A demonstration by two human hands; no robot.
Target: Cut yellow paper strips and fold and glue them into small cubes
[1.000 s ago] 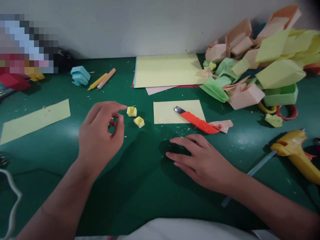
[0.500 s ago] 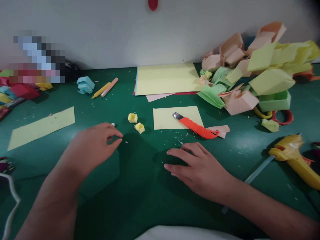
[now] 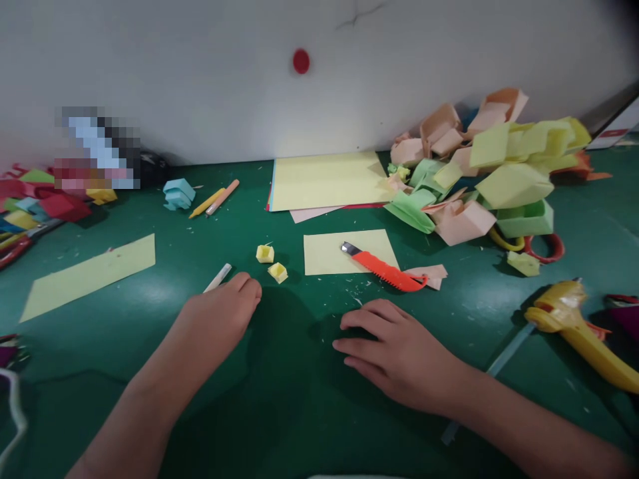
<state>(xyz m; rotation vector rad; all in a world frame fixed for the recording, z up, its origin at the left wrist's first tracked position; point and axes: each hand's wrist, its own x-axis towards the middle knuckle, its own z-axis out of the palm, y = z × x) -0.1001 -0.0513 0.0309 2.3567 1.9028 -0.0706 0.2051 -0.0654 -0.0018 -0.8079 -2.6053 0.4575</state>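
Observation:
My left hand (image 3: 219,319) lies knuckles-up on the green mat (image 3: 279,399), fingers curled closed. A thin white stick (image 3: 218,277) pokes out from under its fingertips. Two small yellow folded paper boxes (image 3: 265,253) (image 3: 277,272) sit just beyond that hand, apart from it. My right hand (image 3: 399,352) rests flat on the mat with its fingers stretched out and nothing in it. An orange utility knife (image 3: 382,267) lies a short way past its fingertips, partly on a small yellow sheet (image 3: 324,253).
A yellow glue gun (image 3: 579,326) lies at the right. A heap of folded coloured paper (image 3: 499,173) fills the back right, with red scissor handles (image 3: 544,247) beside it. Stacked sheets (image 3: 324,179) lie against the wall. A yellow strip (image 3: 90,274) and two pencils (image 3: 214,198) lie left.
My left hand has drawn back from the yellow boxes, dropped to the mat and closed; the white stick now shows at its fingertips. My right hand has stayed put. The view has tilted up.

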